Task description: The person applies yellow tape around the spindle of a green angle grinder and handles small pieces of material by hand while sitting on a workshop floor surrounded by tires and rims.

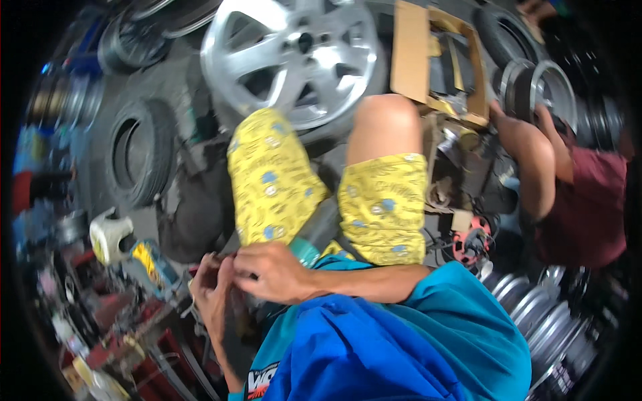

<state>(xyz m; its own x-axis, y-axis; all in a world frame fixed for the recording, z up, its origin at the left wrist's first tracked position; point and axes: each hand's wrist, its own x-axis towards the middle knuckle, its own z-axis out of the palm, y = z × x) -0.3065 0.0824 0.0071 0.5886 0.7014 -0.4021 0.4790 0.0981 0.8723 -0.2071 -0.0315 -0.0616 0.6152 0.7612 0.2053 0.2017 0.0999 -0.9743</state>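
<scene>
My left hand [212,281] and my right hand [271,274] meet beside my left thigh, fingers curled and pressed together around something small and dark that I cannot make out. A translucent green object [305,250] lies just behind my right hand, partly hidden. Beyond my knees is a large silver alloy wheel [261,67] on a tire. A white plastic container [108,240] and a yellow-and-blue item [150,264] are to the left of my hands.
A tire [127,150] lies left; an open cardboard box [408,50] is beside the wheel. A co-worker [578,207] crouches right, a hand near a rim [515,90]. A red reel [468,237] and stacked rims [535,314] are lower right; cluttered tools fill the lower left.
</scene>
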